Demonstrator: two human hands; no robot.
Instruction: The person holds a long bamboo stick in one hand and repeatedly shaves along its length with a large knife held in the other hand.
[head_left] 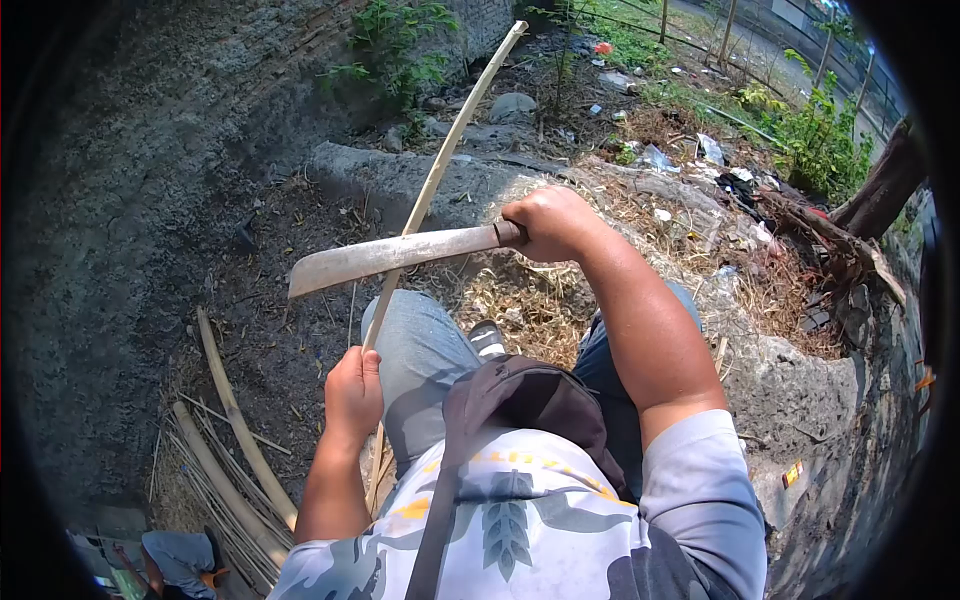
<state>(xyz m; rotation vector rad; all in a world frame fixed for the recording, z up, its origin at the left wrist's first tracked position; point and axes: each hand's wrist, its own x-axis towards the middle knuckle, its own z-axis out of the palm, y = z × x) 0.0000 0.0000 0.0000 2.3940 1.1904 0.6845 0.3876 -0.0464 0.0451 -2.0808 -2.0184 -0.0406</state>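
Nearest the lens: a grey camouflage-print shirt (pixel 520 520) crossed by a dark bag strap (pixel 440 500). The left hand (pixel 353 392) is clenched around a long, thin, pale bamboo strip (pixel 440 170), holding it slanted up and away over the knee, probably to steady it for the blade. The right hand (pixel 550 222) is closed on the handle of a broad, worn steel machete (pixel 385 255), whose blade lies crosswise against the strip. The hands are well apart. Below left, a heap of cut bamboo slats (pixel 225 470) rests on dark soil. Dry straw (pixel 530 300) covers the concrete ledge (pixel 800 380) underfoot. Litter and green weeds (pixel 815 135) lie beyond.
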